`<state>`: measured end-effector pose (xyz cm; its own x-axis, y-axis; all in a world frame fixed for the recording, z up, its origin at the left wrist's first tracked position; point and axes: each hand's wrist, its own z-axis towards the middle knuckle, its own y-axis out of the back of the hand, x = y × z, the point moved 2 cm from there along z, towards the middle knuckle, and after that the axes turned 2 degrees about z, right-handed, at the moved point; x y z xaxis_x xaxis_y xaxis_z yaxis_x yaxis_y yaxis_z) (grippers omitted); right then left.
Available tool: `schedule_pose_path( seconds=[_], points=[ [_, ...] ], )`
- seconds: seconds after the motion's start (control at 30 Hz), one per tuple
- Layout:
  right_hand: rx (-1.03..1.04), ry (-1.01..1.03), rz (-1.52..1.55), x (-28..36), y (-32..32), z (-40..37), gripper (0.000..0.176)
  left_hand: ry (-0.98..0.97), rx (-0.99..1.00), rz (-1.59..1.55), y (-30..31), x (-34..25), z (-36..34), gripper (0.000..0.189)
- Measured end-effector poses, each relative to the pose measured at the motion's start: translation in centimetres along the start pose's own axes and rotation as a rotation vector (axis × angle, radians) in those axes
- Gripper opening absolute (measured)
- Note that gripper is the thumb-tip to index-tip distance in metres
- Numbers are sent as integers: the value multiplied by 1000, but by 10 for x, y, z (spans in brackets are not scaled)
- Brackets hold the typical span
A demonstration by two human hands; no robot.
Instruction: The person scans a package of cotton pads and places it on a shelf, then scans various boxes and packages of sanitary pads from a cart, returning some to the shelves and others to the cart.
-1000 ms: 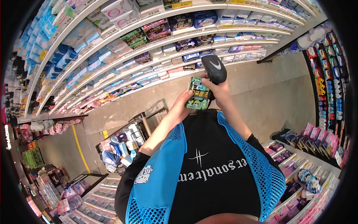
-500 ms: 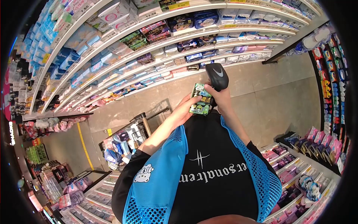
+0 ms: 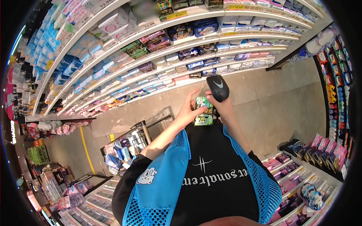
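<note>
My left hand holds a small green printed pack in front of my chest, thumb across its face and a finger stretched out beyond its far end. In my right hand is a black handheld barcode scanner, gripped by its handle, most of which the hand hides. The scanner's head points away from me, just past the far right corner of the pack. My right thumb lies close to that corner.
Long shelves of packaged goods run across ahead, with price tags on their edges. A cart loaded with packs stands on the floor to my left. More shelving is behind me, and hanging goods line the right.
Both hands, the green pack and the scanner have come down in the view, closer to my chest. A left finger now stretches out past the pack's far end.
</note>
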<state>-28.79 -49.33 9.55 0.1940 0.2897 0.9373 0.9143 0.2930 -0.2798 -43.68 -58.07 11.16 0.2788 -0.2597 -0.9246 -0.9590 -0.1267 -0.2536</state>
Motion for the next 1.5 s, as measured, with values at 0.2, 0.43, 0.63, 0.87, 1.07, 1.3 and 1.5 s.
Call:
schedule_pose_path(
  seconds=[0.2,0.43,0.63,0.87,1.07,1.3,1.5],
  points=[
    [-59,-83,-17,2,27,4,31,6,-139,78,34,-1,36,44],
    [11,-83,-68,1,53,15,30,-272,-320,655,59,-112,94,82],
    [63,-23,-86,14,58,13,24,-817,-442,1114,55,-229,162,71],
    [52,-11,-88,15,88,19,20,-1107,-536,1439,61,-281,235,66],
    [-26,-23,-47,17,111,22,21,-896,-633,1781,66,-291,271,60],
    [-50,-64,-67,22,118,24,24,-887,-627,1791,71,-294,280,61],
    [-29,-63,-69,23,116,31,26,-819,-598,1743,83,-295,279,65]
  ],
)
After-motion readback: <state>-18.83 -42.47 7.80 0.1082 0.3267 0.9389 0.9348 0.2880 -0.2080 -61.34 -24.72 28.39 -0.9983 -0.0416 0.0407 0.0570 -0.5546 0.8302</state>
